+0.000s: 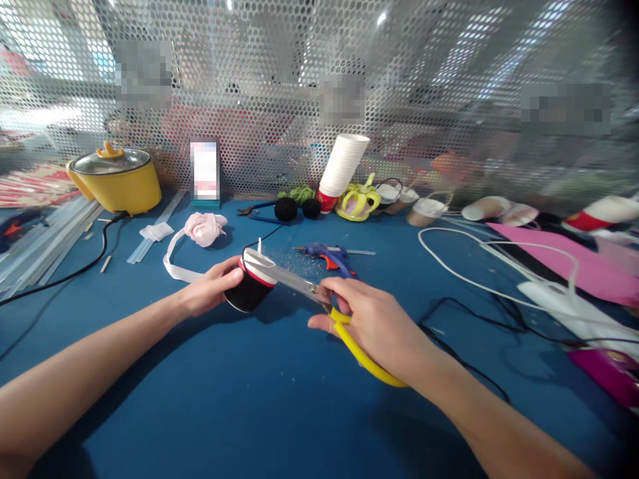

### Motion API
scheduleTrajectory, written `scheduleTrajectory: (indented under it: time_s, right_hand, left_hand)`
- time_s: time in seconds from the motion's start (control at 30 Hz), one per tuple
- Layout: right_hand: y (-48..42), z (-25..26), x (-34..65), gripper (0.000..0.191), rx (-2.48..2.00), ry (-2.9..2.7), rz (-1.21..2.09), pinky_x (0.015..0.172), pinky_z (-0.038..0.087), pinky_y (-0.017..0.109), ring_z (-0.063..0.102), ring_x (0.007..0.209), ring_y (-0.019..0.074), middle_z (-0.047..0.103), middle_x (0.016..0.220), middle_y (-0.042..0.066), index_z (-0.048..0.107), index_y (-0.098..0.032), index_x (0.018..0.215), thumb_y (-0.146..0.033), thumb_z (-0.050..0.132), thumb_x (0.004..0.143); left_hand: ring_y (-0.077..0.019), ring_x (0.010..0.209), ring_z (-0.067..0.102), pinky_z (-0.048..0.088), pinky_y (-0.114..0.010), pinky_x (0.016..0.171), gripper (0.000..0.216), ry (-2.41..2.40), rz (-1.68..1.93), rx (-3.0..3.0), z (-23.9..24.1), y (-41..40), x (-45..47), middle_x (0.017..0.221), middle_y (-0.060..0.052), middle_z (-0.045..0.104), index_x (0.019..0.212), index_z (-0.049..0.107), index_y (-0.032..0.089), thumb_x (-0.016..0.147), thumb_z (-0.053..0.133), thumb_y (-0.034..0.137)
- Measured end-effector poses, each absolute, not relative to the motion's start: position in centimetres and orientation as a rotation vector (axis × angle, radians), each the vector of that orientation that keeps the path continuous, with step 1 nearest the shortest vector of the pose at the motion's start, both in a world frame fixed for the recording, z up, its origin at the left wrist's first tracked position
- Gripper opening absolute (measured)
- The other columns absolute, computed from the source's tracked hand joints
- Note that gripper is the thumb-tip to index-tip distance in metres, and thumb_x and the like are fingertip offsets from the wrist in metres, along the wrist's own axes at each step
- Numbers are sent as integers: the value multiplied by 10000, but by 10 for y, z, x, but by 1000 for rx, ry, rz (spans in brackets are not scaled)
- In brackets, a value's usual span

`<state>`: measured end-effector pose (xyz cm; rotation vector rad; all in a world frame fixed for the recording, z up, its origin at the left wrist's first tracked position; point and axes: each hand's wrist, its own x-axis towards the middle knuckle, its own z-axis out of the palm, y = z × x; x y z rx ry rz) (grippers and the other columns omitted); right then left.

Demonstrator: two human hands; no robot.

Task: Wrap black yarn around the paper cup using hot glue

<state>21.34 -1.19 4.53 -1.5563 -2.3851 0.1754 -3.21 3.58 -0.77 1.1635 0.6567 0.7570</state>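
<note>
Currently, scissors (313, 289) clasped in right grip (379, 322) point to ten o'clock, blades at cup (248, 291) pinched by left grip (210, 287).

It looks like a craft workshop: scissors (298, 282), a hot glue gun (319, 251), glue sticks (60, 246), black yarn balls (285, 209) and stacked paper cups (344, 163) crowd a blue worktable (224, 399).

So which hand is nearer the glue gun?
Right. The right hand is just in front of the glue gun; the left hand, on the cup, is farther off to its left.
</note>
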Motion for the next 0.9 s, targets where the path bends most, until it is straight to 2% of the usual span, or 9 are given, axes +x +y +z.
scheduleTrajectory:
  time_s: [0.17,0.3,0.5,0.7,0.9]
  right_hand:
    - [-11,46,212,347,-1556,-2388,271,557,414,246,520,591,135,532,684,-5,515,-223,818,-539,584,693]
    - [-11,44,211,434,-1497,-2396,275,616,433,265,533,662,150,553,779,13,510,-225,870,-567,625,629]
    - [-12,42,210,436,-1511,-2389,254,610,429,263,533,650,148,563,782,11,511,-224,856,-570,629,619]
    - [-11,44,210,401,-1528,-2396,226,580,424,252,531,614,143,545,709,0,525,-215,832,-550,629,637]
    - [-11,46,210,361,-1536,-2412,227,555,412,238,528,600,137,548,695,-1,524,-211,810,-518,635,654]
  left_hand:
    - [-206,712,616,495,-279,531,707,507,627,1027,-7,33,-31,956,-111,598,1171,431,200,600,665,544]
    - [-159,649,587,463,-223,479,717,626,703,1127,-6,25,-24,857,-95,602,1161,438,152,591,691,506]
    - [-168,670,581,464,-248,534,668,736,786,1283,-9,24,-21,763,-74,617,1169,431,128,647,657,478]
    - [-212,804,589,467,-307,670,609,758,846,1364,-11,25,-22,862,-103,640,1136,462,129,661,651,460]
    - [-245,895,575,449,-339,739,624,768,864,1375,-10,26,-22,903,-114,642,1134,471,125,652,652,477]
